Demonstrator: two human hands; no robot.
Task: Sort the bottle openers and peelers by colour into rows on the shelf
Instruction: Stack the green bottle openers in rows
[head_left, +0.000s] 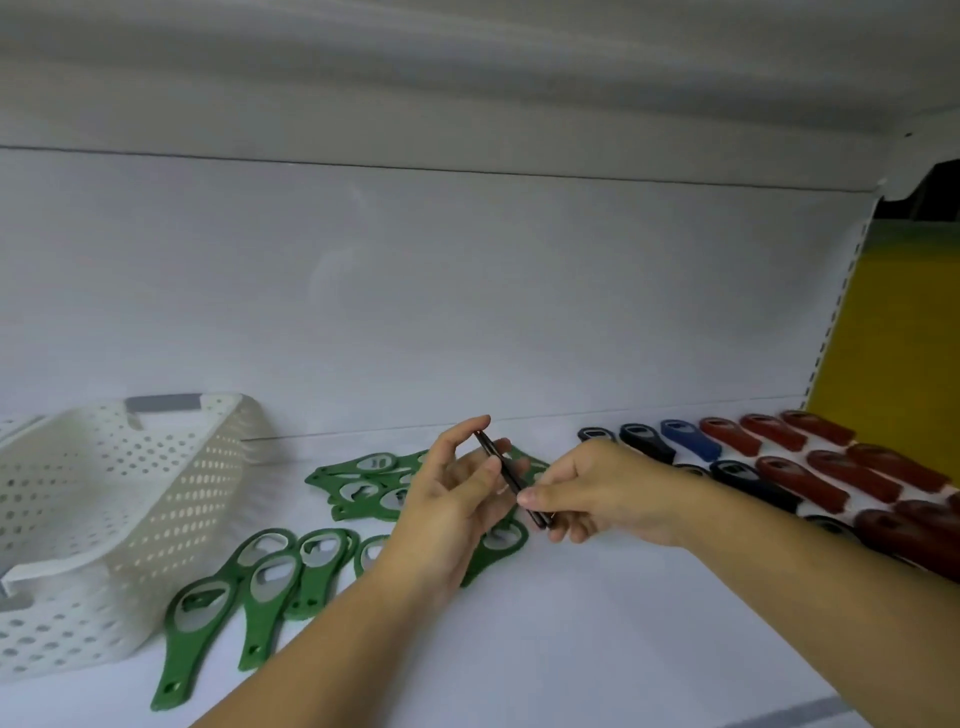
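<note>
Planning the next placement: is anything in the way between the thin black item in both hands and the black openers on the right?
Nothing visible does. The thin black item, pinched by the left hand and right hand, is above the green openers; the shelf left of the black openers is bare.

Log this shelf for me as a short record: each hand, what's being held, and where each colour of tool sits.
left hand: pinches upper end of the black tool
right hand: pinches its lower end
green openers: left, on the shelf near the white basket
black openers: right of the hands
blue opener: back row, between black and red
red openers: far right, several rows
</note>
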